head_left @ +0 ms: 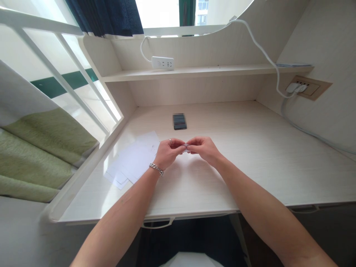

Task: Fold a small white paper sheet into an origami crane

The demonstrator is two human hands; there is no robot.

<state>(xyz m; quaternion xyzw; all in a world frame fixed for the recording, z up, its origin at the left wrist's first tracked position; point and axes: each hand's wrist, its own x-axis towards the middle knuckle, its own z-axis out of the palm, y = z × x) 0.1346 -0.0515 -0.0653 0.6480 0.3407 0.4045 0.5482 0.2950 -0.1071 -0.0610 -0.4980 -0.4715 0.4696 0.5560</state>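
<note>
A small piece of white paper is pinched between my two hands, just above the middle of the desk. My left hand, with a ring and a chain bracelet, grips its left side between thumb and fingers. From the other side, my right hand pinches it too, the fingertips of both hands nearly meeting. Most of the paper is hidden by the fingers, so its folds cannot be made out. Loose white sheets lie overlapping on the desk beside my left hand.
Beyond my hands lies a dark phone-like object, its face blurred. A white power strip rests on the shelf. At the right, plugs sit in a wall socket, with a white cable running up. White rails border the left.
</note>
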